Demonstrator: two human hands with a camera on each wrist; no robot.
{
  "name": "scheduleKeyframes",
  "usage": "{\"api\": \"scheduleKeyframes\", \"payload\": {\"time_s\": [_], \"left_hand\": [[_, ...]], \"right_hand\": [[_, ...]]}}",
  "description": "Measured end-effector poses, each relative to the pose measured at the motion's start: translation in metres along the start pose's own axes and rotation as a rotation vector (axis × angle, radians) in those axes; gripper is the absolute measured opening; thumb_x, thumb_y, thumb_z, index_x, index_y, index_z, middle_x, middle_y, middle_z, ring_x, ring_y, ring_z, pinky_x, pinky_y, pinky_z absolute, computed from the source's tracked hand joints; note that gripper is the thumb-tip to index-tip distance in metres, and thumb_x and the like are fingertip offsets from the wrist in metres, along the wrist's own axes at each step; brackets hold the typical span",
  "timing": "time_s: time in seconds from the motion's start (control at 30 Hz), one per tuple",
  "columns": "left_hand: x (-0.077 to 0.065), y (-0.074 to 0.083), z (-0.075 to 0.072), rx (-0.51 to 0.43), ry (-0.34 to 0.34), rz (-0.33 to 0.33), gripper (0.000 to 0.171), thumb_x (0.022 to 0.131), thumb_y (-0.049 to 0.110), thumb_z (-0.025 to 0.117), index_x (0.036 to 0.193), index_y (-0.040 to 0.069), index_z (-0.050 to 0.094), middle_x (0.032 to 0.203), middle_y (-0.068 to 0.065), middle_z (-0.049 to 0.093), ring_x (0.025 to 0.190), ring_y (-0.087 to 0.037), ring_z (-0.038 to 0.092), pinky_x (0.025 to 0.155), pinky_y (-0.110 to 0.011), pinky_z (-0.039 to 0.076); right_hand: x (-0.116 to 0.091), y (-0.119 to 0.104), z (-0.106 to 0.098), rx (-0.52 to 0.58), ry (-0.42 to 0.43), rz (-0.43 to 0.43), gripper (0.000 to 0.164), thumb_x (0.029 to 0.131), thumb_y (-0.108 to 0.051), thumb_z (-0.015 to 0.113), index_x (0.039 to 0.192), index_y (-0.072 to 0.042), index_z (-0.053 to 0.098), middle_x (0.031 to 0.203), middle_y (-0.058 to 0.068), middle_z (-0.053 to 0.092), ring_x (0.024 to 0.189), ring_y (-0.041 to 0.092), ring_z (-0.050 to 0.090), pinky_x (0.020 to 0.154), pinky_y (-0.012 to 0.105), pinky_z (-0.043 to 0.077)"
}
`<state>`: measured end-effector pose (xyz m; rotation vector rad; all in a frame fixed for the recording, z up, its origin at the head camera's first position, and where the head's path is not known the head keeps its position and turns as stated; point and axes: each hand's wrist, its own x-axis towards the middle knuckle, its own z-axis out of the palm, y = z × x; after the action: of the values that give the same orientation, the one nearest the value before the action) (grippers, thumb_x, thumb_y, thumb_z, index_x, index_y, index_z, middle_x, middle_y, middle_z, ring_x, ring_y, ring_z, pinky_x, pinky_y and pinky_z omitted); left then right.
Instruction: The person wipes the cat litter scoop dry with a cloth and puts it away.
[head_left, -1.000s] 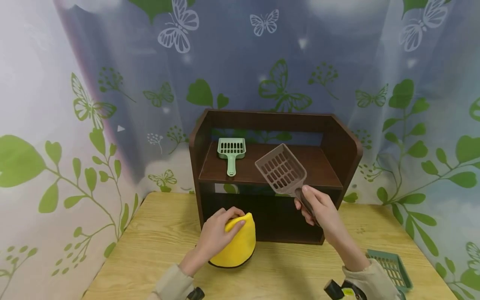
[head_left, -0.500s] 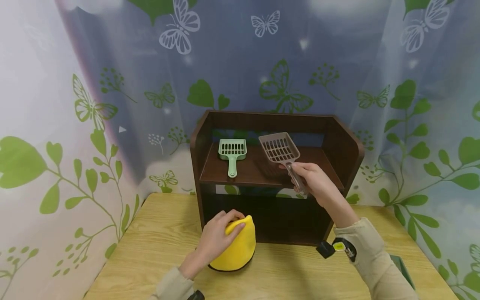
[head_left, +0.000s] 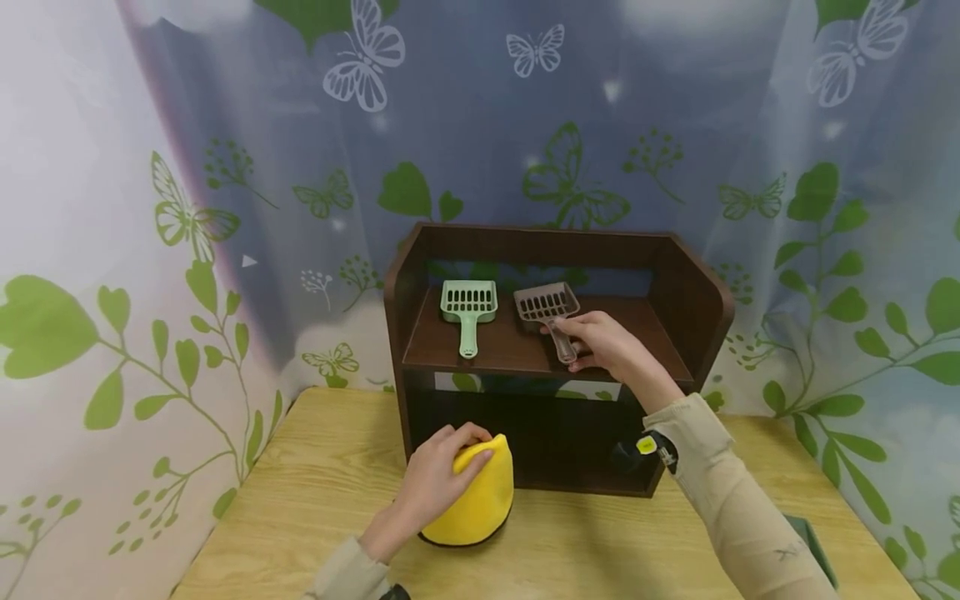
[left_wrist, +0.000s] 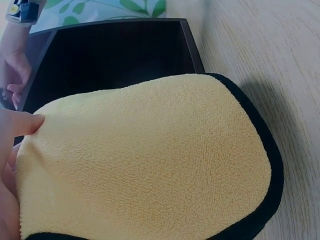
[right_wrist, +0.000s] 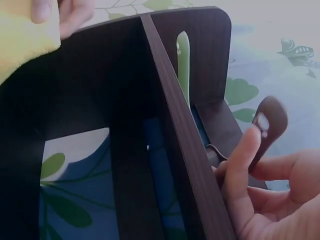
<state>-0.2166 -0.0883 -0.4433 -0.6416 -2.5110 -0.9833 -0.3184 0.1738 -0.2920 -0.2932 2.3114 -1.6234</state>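
My right hand [head_left: 611, 343] holds a brown litter scoop [head_left: 562, 343] by its handle at the upper level of the dark wooden shelf [head_left: 708, 308]. The scoop's slotted head points away from me, right of a light green litter scoop [head_left: 468, 329] lying on that level. In the right wrist view, thumb and fingers grip near the curved handle end [right_wrist: 274, 120]; the head is hidden. My left hand [head_left: 437, 477] pinches the top of a yellow cloth [head_left: 476, 502] with black edging, before the shelf. Its fleecy face [left_wrist: 150, 150] fills the left wrist view.
The shelf stands on a wood-grain table [head_left: 337, 450], against a backdrop [head_left: 480, 125] printed with leaves and butterflies. A dark green scoop [head_left: 812, 546] lies at the right, mostly behind my right sleeve [head_left: 750, 508]. The shelf's lower compartment [head_left: 570, 442] is dark.
My right hand has carried the brown scoop forward and down from in front of the shelf to its upper level. The left hand keeps its hold on the cloth.
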Motion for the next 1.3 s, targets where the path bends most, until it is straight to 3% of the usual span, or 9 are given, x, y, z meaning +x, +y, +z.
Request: {"api": "scheduleKeyframes", "payload": {"time_s": [0.17, 0.4, 0.47, 0.6, 0.7, 0.83, 0.97, 1.07, 1.3], "left_hand": [[0.0, -0.001, 0.0, -0.001, -0.003, 0.001, 0.016, 0.099, 0.034, 0.068, 0.11, 0.022, 0.07, 0.092, 0.009, 0.069, 0.069, -0.004, 0.045, 0.059, -0.021, 0.043], [-0.001, -0.001, 0.0, -0.008, 0.003, 0.004, 0.016, 0.098, 0.033, 0.068, 0.11, 0.022, 0.07, 0.093, 0.009, 0.07, 0.069, -0.004, 0.046, 0.059, -0.021, 0.043], [0.0, -0.001, 0.001, -0.008, 0.004, 0.005, 0.016, 0.098, 0.033, 0.069, 0.109, 0.021, 0.07, 0.093, 0.009, 0.07, 0.069, -0.004, 0.045, 0.058, -0.021, 0.042], [0.001, 0.001, 0.003, -0.007, 0.006, 0.008, 0.016, 0.098, 0.032, 0.069, 0.109, 0.021, 0.07, 0.092, 0.009, 0.07, 0.068, -0.004, 0.045, 0.058, -0.02, 0.042], [0.001, 0.002, 0.005, -0.006, 0.013, 0.015, 0.015, 0.097, 0.031, 0.07, 0.108, 0.021, 0.071, 0.09, 0.009, 0.069, 0.067, -0.004, 0.044, 0.057, -0.02, 0.042], [0.002, 0.002, 0.007, -0.014, 0.029, 0.018, 0.015, 0.097, 0.032, 0.07, 0.108, 0.021, 0.07, 0.089, 0.01, 0.069, 0.067, -0.004, 0.044, 0.057, -0.021, 0.041], [0.002, 0.002, 0.009, -0.015, 0.054, 0.028, 0.014, 0.097, 0.031, 0.071, 0.108, 0.022, 0.07, 0.089, 0.011, 0.069, 0.067, -0.003, 0.044, 0.056, -0.021, 0.04], [0.003, 0.002, 0.011, -0.016, 0.077, 0.04, 0.014, 0.096, 0.03, 0.072, 0.107, 0.023, 0.07, 0.088, 0.011, 0.068, 0.067, -0.003, 0.043, 0.056, -0.02, 0.04], [0.003, 0.006, 0.013, -0.029, 0.091, 0.044, 0.013, 0.095, 0.028, 0.073, 0.106, 0.022, 0.07, 0.087, 0.011, 0.067, 0.067, -0.003, 0.045, 0.057, -0.02, 0.041]], "right_hand": [[0.01, -0.002, -0.002, -0.03, -0.015, 0.023, 0.046, 0.111, -0.028, 0.042, 0.138, 0.006, 0.056, 0.097, 0.004, 0.054, 0.059, 0.008, 0.045, 0.057, 0.024, 0.049], [0.014, -0.001, -0.002, -0.141, 0.006, 0.018, 0.049, 0.11, -0.032, 0.045, 0.141, 0.004, 0.055, 0.072, 0.002, 0.046, 0.056, 0.011, 0.042, 0.053, 0.025, 0.043], [0.012, 0.0, -0.002, -0.167, 0.027, 0.009, 0.049, 0.109, -0.035, 0.047, 0.134, 0.006, 0.058, 0.069, 0.002, 0.045, 0.054, 0.011, 0.041, 0.052, 0.025, 0.043], [0.004, 0.004, -0.005, -0.196, 0.067, -0.007, 0.05, 0.107, -0.04, 0.049, 0.119, 0.007, 0.061, 0.073, 0.003, 0.05, 0.051, 0.009, 0.042, 0.05, 0.025, 0.044], [-0.006, 0.008, -0.008, -0.208, 0.1, -0.03, 0.05, 0.107, -0.041, 0.05, 0.126, 0.005, 0.059, 0.083, 0.005, 0.055, 0.053, 0.009, 0.046, 0.05, 0.026, 0.046], [-0.024, 0.016, -0.011, -0.188, 0.198, -0.133, 0.047, 0.107, -0.037, 0.051, 0.133, 0.002, 0.059, 0.094, 0.01, 0.057, 0.054, 0.01, 0.049, 0.05, 0.028, 0.049], [-0.045, 0.026, -0.012, -0.132, 0.336, -0.277, 0.045, 0.106, -0.038, 0.052, 0.123, 0.002, 0.064, 0.092, 0.014, 0.06, 0.057, 0.012, 0.054, 0.051, 0.03, 0.053], [-0.062, 0.034, -0.012, -0.065, 0.394, -0.382, 0.044, 0.106, -0.037, 0.053, 0.118, 0.004, 0.064, 0.092, 0.015, 0.065, 0.064, 0.014, 0.063, 0.054, 0.032, 0.056], [-0.099, 0.064, -0.012, 0.009, 0.452, -0.527, 0.039, 0.11, -0.024, 0.046, 0.121, 0.009, 0.062, 0.1, -0.002, 0.073, 0.086, 0.013, 0.071, 0.069, 0.028, 0.059]]}}
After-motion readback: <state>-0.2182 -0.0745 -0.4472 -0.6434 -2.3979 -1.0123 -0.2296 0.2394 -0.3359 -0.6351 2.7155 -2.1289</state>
